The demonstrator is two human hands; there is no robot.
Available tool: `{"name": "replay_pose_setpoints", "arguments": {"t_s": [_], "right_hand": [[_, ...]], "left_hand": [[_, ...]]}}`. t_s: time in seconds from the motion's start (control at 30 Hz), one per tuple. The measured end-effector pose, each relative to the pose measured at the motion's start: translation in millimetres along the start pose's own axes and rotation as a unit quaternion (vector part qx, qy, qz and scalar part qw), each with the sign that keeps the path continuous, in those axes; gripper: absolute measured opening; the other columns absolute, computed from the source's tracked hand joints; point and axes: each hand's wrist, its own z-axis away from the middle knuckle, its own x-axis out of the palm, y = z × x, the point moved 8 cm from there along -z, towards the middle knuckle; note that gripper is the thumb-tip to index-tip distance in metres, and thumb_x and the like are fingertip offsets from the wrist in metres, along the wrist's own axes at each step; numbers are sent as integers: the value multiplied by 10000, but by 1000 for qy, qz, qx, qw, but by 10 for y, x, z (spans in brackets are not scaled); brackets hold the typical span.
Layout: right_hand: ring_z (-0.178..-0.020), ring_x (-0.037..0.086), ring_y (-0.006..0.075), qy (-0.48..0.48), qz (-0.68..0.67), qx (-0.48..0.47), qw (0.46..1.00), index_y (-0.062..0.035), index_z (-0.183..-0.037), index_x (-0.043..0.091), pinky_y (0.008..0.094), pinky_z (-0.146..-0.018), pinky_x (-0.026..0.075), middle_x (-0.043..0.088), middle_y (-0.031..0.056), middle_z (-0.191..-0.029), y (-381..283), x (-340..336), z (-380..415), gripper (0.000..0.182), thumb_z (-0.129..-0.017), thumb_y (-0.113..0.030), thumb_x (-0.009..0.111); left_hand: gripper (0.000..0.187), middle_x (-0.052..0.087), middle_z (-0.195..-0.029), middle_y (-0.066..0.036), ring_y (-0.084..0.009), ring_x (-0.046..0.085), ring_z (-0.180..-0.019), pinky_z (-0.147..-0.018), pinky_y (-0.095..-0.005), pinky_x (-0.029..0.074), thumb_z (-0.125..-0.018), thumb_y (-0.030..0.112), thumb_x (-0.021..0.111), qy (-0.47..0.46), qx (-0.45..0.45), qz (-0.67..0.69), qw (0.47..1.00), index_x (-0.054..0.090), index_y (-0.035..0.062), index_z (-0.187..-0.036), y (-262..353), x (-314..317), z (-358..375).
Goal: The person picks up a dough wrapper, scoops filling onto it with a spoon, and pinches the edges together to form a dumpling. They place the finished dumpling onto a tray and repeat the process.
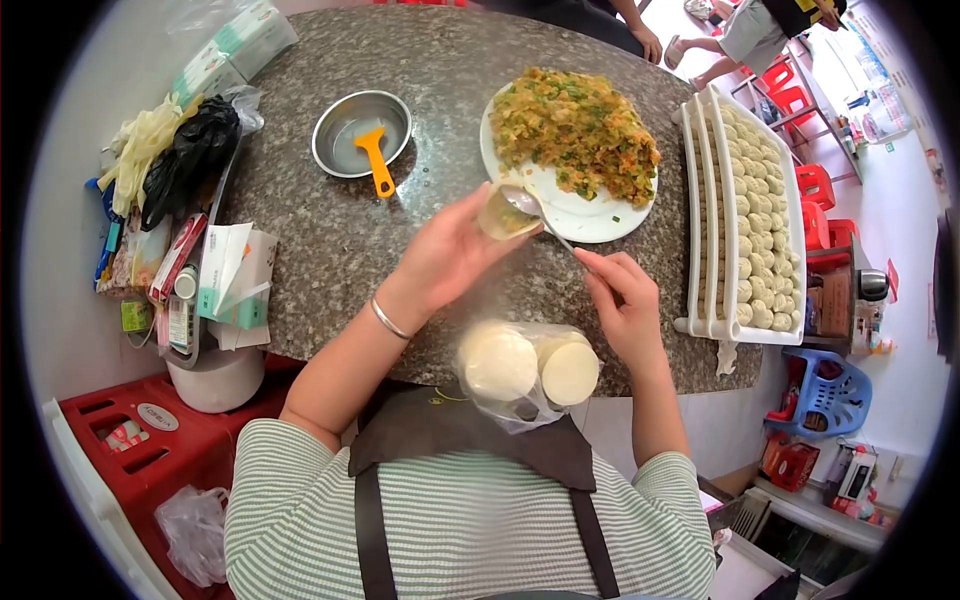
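Observation:
In my left hand (447,250) lies a round dough wrapper (503,213), cupped by the fingers near the plate's lower left. My right hand (622,300) grips the handle of a metal spoon (545,220), whose bowl rests over the wrapper. A white plate (572,220) holds a large heap of chopped vegetable filling (575,130). Two stacks of round wrappers (500,362) sit in a clear plastic bag at the table's near edge, below my hands.
On the speckled table (290,240) a metal bowl (330,150) holds an orange-handled scraper (374,160). Stacked white trays (712,200) of dumplings (765,220) stand at the right. Bags, boxes and a tissue pack (240,270) crowd the left. A person's hand (648,45) shows at the far edge.

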Motion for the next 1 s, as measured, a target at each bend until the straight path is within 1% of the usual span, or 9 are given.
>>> {"name": "replay_pose_setpoints", "arguments": {"t_s": [0.13,0.33,0.4,0.5,0.6,0.67,0.73,0.83,1.0], "right_hand": [[-640,514,102,3,25,-11,1000,-53,-1136,681,241,-568,411,573,43,-738,-2,-101,17,283,-875,12,594],[-650,489,69,-19,-87,50,995,-56,-1133,691,215,-562,375,566,19,-758,229,-50,12,270,-889,-1,591],[-647,478,64,82,-113,78,987,-58,-1134,691,213,-568,372,569,17,-766,369,-234,3,266,-892,-7,593],[-660,556,138,86,7,67,994,-57,-1090,697,262,-595,443,607,76,-809,501,-248,-44,227,-877,-29,626],[-729,618,236,77,97,87,988,-54,-1051,701,320,-676,493,632,130,-858,582,-164,-114,198,-858,-50,653],[-771,613,263,146,164,-74,973,-54,-1048,700,342,-735,488,622,128,-838,308,-184,-191,195,-858,-55,655],[-853,625,254,153,119,-55,979,-37,-1037,697,343,-806,482,648,123,-867,143,-181,-304,193,-847,-59,671],[-963,595,138,117,-204,8,972,37,-1046,678,286,-831,472,670,76,-1028,248,-49,-477,196,-871,-51,683],[-921,609,120,107,-271,4,957,32,-1045,682,254,-823,470,677,75,-1004,193,86,-577,172,-887,-31,662]], "left_hand": [[429,490,-1369,-179,-284,485,-1275,-1097,-416,418,-1012,224,444,13,7,-25,1000,425,-35,-1353,41,-33,-72],[387,559,-1278,-155,-234,547,-1211,-1045,-372,443,-996,190,497,21,4,-85,996,476,-16,-1322,44,17,-126],[403,585,-1271,-135,-226,581,-1167,-1035,-354,465,-950,141,583,8,42,-181,983,500,-14,-1312,85,24,-160],[401,626,-1176,-107,-182,642,-1033,-890,-282,523,-914,34,600,35,81,-257,962,508,-24,-1300,133,76,-179],[422,632,-1189,-110,-195,629,-1069,-952,-318,514,-907,93,643,47,62,-262,962,521,-18,-1296,99,212,-224],[418,637,-1167,-102,-167,633,-1036,-906,-294,523,-914,83,624,24,74,-271,959,512,-27,-1302,49,291,-272],[414,643,-1146,-94,-139,637,-1004,-859,-270,532,-922,73,605,2,86,-278,957,504,-35,-1308,2,363,-301],[395,642,-1157,-90,-129,630,-1010,-870,-272,525,-927,93,614,-10,103,-306,946,530,-29,-1293,-14,429,-284],[363,647,-1169,-86,-142,622,-1037,-896,-281,510,-901,70,652,32,176,-375,909,588,-16,-1248,141,347,-203]]}}
